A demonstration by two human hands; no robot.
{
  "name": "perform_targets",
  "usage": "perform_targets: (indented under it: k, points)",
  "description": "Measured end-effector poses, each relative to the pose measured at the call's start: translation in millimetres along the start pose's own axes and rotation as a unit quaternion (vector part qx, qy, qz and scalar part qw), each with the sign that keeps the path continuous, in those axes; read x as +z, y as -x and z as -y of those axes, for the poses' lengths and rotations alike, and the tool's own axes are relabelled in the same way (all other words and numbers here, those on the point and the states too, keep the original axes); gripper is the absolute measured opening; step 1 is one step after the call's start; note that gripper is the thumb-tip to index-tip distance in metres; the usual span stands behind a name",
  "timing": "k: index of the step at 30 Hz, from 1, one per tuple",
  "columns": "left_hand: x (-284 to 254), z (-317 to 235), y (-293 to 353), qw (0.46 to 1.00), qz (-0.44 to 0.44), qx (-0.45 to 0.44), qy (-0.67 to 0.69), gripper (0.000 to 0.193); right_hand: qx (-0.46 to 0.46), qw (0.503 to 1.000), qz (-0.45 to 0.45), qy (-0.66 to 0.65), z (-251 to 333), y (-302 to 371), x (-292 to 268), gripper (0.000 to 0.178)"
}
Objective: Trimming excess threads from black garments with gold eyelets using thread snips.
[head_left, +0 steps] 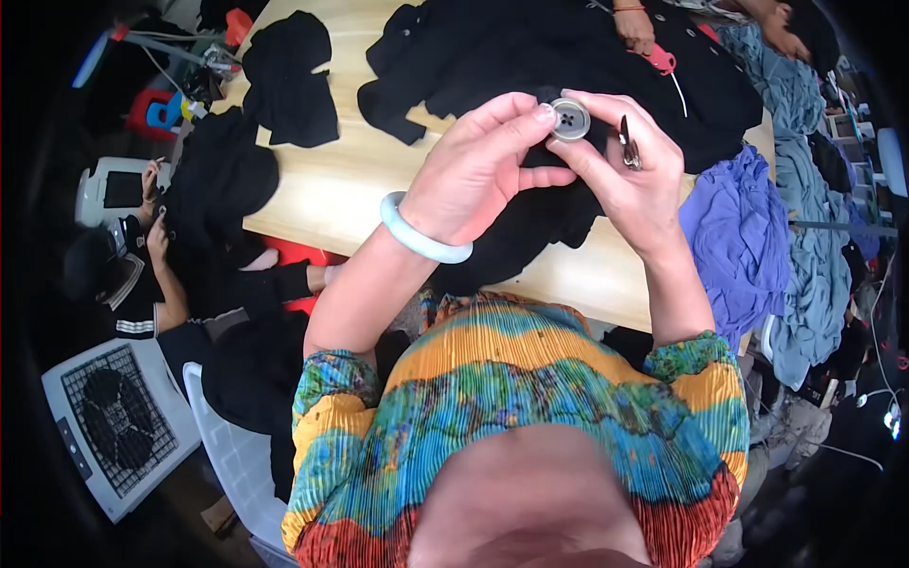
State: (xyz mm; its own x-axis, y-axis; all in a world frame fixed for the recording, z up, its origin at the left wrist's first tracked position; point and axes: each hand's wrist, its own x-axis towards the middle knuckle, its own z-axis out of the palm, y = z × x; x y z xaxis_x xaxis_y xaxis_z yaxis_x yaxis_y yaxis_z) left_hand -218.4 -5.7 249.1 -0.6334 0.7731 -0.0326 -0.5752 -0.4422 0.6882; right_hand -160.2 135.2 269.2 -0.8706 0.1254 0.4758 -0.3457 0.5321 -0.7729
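Over the table, a large round grey button (570, 120) with a pale rim and dark holes faces up between my hands. My left hand (473, 166) pinches its left edge with thumb and forefinger; a pale bangle circles that wrist. With thumb and forefinger, my right hand (639, 180) grips the button's right side. A small dark, shiny metal tool (629, 145) sticks out between the right fingers; its kind is hard to make out. Black cloth (535, 232) lies below the hands, and I cannot tell whether the button is attached to any cloth.
Black garment pieces (292, 80) cover much of the wooden table (317, 204). At the far side another person's hand (634, 30) holds a red-handled tool (661, 59). Purple cloth (737, 237) and grey-blue cloth (814, 275) hang at the right. A seated person and a fan (118, 417) are left.
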Motion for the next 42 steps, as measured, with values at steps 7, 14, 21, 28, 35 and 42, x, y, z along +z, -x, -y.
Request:
perform_targets:
  k: [7,14,21,28,35,42]
  points:
    - [-1,43,-12,0.985,-0.039,-0.068,0.152,0.013,-0.096,0.991,-0.037,0.081,-46,27,-11,0.025]
    - [-15,62,-6,0.981,-0.105,-0.109,0.120,0.013,-0.048,0.998,0.026,0.011,-63,35,-12,0.017]
    - [-16,59,-2,0.975,-0.044,-0.053,0.210,0.017,0.087,0.988,0.009,-0.129,-54,21,-30,0.007]
    - [-23,63,-1,0.986,-0.024,-0.033,0.160,0.026,-0.026,0.996,0.085,0.002,-51,22,-15,0.033]
    - [-34,61,-1,0.992,-0.088,-0.022,0.086,0.021,-0.065,0.996,0.061,0.008,-71,26,7,0.033]
    - [-46,58,8,0.995,-0.077,-0.027,0.059,0.018,-0.112,0.991,0.069,0.032,-63,24,8,0.024]
